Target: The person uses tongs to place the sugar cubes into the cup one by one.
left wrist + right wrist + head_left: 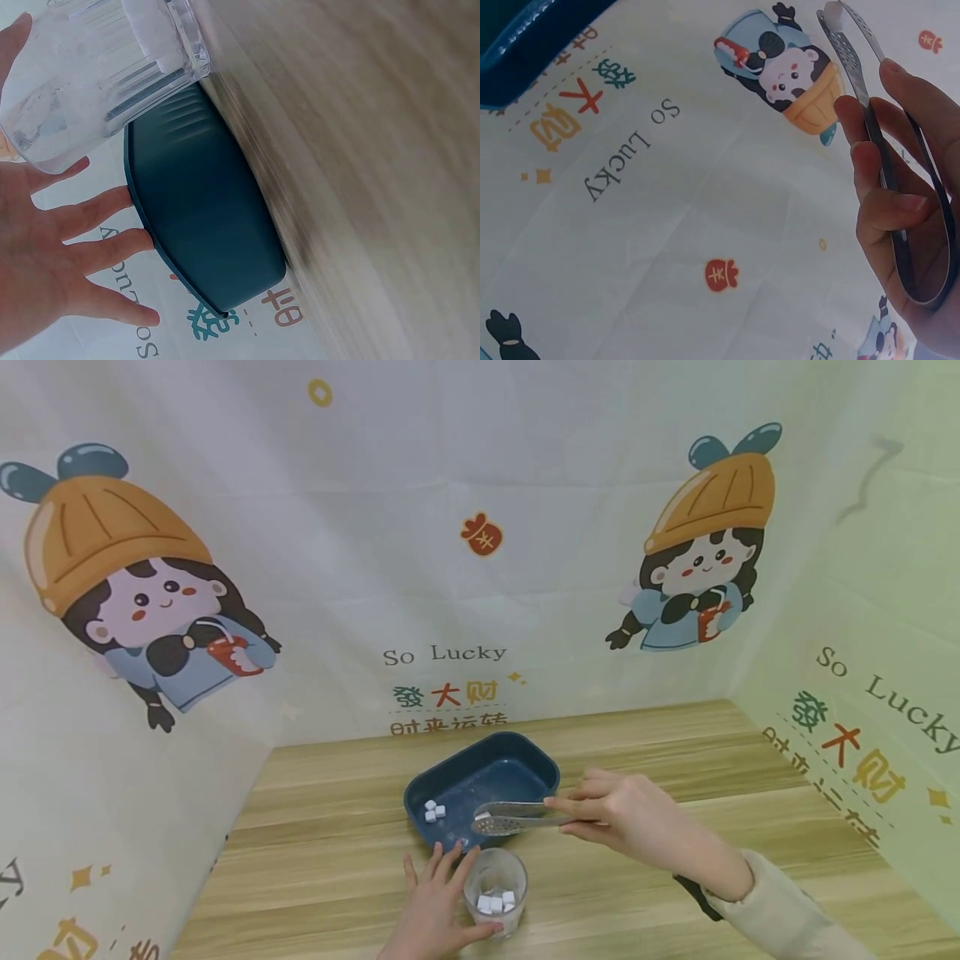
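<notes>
On wood-grain laminate (322,860), the left hand (435,902) is gripping a part-filled tumbler (90,90), the right hand (637,822) pinching 1 white cube (482,817) in tongs (495,827), 3 cubes (440,812) remaining in the tray (487,783).

A wood-grain table (315,835) spreads out beneath both grips; directly on it, a blue tray (491,779) lies just left of the grip of the right hand (622,814), and a glass (495,870) stands within the left hand (435,902)
</notes>
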Available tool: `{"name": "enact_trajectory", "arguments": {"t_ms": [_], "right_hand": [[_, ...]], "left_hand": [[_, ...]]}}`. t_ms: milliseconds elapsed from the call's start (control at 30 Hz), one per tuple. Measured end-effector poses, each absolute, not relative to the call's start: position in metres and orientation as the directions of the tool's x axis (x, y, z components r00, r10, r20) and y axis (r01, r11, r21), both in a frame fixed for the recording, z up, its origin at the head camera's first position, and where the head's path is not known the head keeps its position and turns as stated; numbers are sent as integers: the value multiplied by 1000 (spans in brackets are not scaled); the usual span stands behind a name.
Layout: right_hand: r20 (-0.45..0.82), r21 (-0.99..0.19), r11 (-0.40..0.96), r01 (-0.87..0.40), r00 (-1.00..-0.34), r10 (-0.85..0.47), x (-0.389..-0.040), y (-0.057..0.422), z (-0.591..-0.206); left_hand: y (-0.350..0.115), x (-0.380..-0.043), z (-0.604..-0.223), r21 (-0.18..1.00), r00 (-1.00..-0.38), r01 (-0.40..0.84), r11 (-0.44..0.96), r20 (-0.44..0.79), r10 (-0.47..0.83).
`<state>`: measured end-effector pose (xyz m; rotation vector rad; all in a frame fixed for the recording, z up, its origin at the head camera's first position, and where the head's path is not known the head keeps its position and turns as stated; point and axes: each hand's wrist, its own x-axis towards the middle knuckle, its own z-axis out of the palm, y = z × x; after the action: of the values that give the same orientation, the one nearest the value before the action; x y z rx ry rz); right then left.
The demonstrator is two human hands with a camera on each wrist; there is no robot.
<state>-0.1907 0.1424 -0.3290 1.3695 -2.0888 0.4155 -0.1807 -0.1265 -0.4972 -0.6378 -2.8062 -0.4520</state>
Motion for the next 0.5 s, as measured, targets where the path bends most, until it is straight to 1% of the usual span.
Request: {"name": "enact_trajectory", "arguments": {"t_ms": [233,500], "right_hand": [[567,33,434,-900,-341,-750,-190,139,-343],[534,25,449,-893,-368,-762,-194,136,-358]], "left_hand": [[-127,-180,-497,226,-881,448,865,278,384],[-127,-182,-495,227,-891,436,871,243,383]]}}
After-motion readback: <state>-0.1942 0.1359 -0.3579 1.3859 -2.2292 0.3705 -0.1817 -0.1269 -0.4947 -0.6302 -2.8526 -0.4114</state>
